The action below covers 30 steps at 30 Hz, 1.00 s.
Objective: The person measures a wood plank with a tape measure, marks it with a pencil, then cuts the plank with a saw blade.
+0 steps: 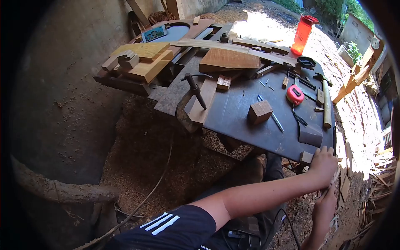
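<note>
At the right front corner of the dark table (233, 121), my left hand (324, 167) is closed round a thin wooden piece (334, 176). Below it, my right hand (324, 207) is closed at the lower end of the same piece, partly hidden behind my left wrist. A small pale wood block (306, 157) sits on the table edge beside my left fingers. Nearby lies a dark curved sheet (310, 134). Further in are a reddish wood cube (260, 112), a pen (277, 123) and a pink tape measure (295, 95).
A hammer (326, 104) lies along the right edge, with a red bottle (303, 35) behind. A clamp (194, 91) rises at the left edge. Wood boards (152, 64) and a phone (154, 33) are at the back left. A cable hangs by my lap.
</note>
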Each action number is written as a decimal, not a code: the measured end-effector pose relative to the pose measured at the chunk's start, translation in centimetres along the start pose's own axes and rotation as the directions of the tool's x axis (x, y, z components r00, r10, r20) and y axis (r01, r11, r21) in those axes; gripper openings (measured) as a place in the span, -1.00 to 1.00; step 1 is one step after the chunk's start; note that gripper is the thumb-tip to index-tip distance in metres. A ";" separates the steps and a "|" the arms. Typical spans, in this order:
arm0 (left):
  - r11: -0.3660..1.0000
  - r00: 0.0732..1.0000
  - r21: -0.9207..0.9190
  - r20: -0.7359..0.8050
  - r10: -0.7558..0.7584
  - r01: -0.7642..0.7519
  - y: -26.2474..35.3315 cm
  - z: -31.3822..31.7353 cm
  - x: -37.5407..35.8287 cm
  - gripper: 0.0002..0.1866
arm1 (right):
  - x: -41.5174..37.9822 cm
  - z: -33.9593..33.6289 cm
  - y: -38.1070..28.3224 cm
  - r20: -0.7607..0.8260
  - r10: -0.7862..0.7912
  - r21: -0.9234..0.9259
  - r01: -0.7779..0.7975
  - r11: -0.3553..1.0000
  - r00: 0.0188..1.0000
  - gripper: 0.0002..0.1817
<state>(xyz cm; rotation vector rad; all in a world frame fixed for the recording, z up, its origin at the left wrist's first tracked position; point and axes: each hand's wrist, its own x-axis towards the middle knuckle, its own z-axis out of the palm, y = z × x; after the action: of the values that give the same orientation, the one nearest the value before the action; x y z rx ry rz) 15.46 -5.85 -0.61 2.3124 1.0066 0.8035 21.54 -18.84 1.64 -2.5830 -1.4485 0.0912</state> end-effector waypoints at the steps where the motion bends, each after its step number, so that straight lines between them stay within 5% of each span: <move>1: 1.000 1.000 -0.021 -0.025 0.002 -0.003 -0.1 0.5 0.0 -0.83 | -2.1 0.0 0.3 -0.004 0.031 0.018 -0.031 0.999 1.000 -0.64; 4: 0.998 0.996 -0.009 -0.072 -0.057 0.057 0.3 2.1 0.5 -0.87 | -6.8 1.5 7.0 -0.055 -0.061 0.090 0.065 0.994 0.997 -0.50; 7: 0.998 0.994 -0.006 -0.092 -0.057 0.057 0.2 2.2 0.2 -0.87 | -7.3 -3.5 -0.5 0.162 0.169 -0.168 -0.142 0.976 0.972 -0.71; 10: 1.000 1.000 -0.017 -0.003 -0.010 0.010 0.2 0.4 0.0 -0.85 | -6.9 -5.0 -4.0 0.276 0.208 -0.328 -0.111 0.938 0.938 -0.70; 14: 0.999 1.000 -0.043 0.011 0.010 -0.009 0.1 -0.1 0.0 -0.85 | -8.0 -3.9 -1.0 0.134 0.187 -0.076 -0.178 0.981 0.973 -0.66; 18: 1.000 1.000 -0.017 -0.011 -0.019 0.019 0.1 1.1 0.2 -0.86 | -9.9 -2.9 -2.1 -0.007 0.206 -0.232 -0.202 0.951 0.979 -0.62; 19: 1.000 0.999 -0.015 -0.022 -0.023 0.023 0.1 1.6 0.4 -0.86 | -10.1 -2.3 -1.4 -0.133 0.068 -0.143 -0.087 0.986 0.989 -0.48; 22: 1.000 0.998 -0.006 -0.049 -0.031 0.031 0.1 1.9 0.9 -0.85 | -9.7 -2.8 -0.9 -0.116 0.107 -0.113 -0.121 0.986 0.987 -0.33; 23: 1.000 0.999 -0.013 -0.036 -0.026 0.025 0.1 1.5 0.6 -0.85 | -9.3 -2.6 -0.2 -0.112 0.014 -0.220 -0.038 0.975 0.994 -0.30; 27: 1.000 1.000 -0.018 -0.008 -0.001 0.001 0.0 0.0 0.1 -0.83 | -8.3 -3.0 -0.7 -0.037 -0.129 -0.012 0.129 0.992 0.991 -0.34; 30: 0.999 1.000 -0.029 0.003 0.025 -0.025 -0.2 0.2 -0.2 -0.83 | -8.5 -3.6 -2.4 0.010 -0.004 -0.036 0.004 0.999 1.000 -0.32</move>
<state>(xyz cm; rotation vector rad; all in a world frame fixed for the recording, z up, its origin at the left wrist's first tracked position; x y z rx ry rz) 15.38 -5.90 -0.99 2.3054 0.9598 0.8187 15.60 -25.35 5.33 -2.6115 -1.4719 0.0780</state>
